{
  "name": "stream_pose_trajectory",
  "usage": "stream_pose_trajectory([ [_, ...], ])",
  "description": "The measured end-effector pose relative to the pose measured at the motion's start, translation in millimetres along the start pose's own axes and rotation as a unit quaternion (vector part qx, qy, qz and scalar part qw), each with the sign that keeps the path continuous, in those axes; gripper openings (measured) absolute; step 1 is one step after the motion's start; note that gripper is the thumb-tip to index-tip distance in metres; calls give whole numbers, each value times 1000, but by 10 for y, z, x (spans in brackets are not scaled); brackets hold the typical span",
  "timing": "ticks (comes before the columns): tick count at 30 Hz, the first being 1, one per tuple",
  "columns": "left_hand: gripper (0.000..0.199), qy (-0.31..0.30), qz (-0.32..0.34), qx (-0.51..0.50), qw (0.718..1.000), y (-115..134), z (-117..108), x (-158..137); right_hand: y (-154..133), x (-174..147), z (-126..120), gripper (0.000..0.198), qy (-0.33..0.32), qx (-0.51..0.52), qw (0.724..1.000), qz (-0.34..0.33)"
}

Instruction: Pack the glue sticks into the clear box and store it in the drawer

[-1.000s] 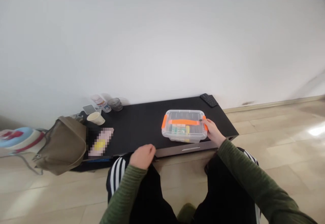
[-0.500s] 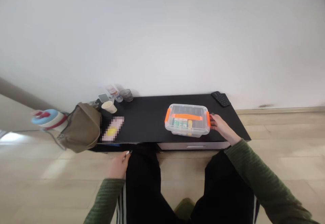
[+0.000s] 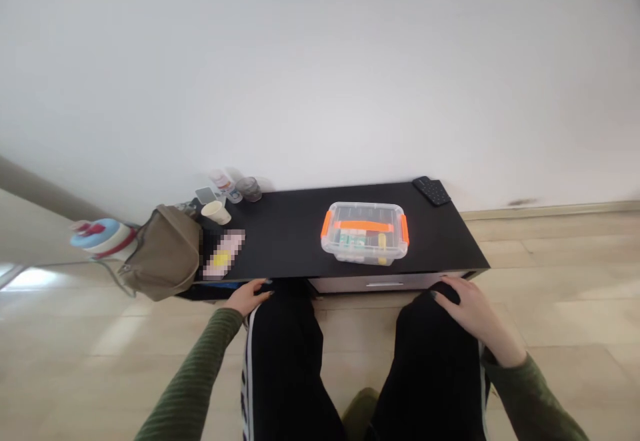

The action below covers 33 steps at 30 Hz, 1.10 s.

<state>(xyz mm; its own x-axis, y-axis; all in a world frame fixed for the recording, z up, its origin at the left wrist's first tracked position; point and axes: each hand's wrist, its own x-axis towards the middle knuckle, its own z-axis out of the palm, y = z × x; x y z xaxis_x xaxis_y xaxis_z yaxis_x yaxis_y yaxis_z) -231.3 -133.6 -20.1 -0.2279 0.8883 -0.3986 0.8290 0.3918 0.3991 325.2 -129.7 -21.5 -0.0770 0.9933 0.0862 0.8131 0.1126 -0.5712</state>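
A clear plastic storage box (image 3: 367,241) with an orange handle and orange side latches stands on the black tabletop (image 3: 290,227). Its lid is on, and small green-white packs and a yellow item show through it. My left hand (image 3: 250,296) rests on my left knee, fingers stretched out and holding nothing. On my right knee lies my right hand (image 3: 465,304), its fingers spread and empty, below the table's front edge and apart from the box.
At the table's left are a brown bag (image 3: 167,254), a blue-and-white bottle (image 3: 105,235), a paper cup (image 3: 216,213), a white bottle (image 3: 226,187), a glass (image 3: 249,189) and a blurred pink item (image 3: 225,254). A black keyboard (image 3: 433,191) lies back right. A drawer (image 3: 350,284) sits below.
My right hand has left the box's right latch and moved down onto my right knee. My left hand has shifted slightly up and forward on my left knee, its fingers now extended.
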Motion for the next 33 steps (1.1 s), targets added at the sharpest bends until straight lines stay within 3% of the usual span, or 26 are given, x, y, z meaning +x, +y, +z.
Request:
stream_pose_trajectory([
  [3, 58, -78, 47, -68, 994, 211, -2, 52, -32, -160, -20, 26, 38, -37, 998, 17],
  [6, 62, -149, 67, -74, 984, 392, -27, 86, -64, -189, -85, 30, 47, -78, 994, 53],
  [10, 59, -147, 61, -65, 985, 412, -89, 109, 116, -60, -190, 31, 41, -118, 985, 123],
  [13, 56, -147, 83, -81, 982, 330, -116, 109, 344, 12, -254, 25, -58, -99, 980, 165],
  [16, 52, -139, 112, -64, 982, 271, -113, 50, 446, -69, -333, 26, -199, -17, 972, 126],
  [19, 45, -75, 140, 31, 987, 326, -130, -76, 320, -185, -475, 31, -209, 32, 972, 99],
  [23, 43, 10, 54, 146, 988, 772, -274, -213, -169, 64, -652, 38, -149, 81, 984, 47],
  [26, 43, 73, 156, 83, 982, 1359, -421, -123, -654, 615, -633, 37, -83, 93, 992, 18],
  [27, 43, 104, 180, 58, 977, 1558, -454, -44, -804, 817, -586, 36, -47, 72, 996, 23],
  [29, 49, 153, 168, 31, 973, 1893, -469, 165, -1040, 1167, -434, 37, -1, 8, 998, 68],
  [31, 49, 151, 122, 16, 981, 2091, -408, 382, -1151, 1380, -228, 43, -2, -61, 990, 126],
  [33, 48, 130, 120, -12, 984, 2145, -297, 548, -1133, 1458, -11, 48, -22, -89, 984, 153],
])
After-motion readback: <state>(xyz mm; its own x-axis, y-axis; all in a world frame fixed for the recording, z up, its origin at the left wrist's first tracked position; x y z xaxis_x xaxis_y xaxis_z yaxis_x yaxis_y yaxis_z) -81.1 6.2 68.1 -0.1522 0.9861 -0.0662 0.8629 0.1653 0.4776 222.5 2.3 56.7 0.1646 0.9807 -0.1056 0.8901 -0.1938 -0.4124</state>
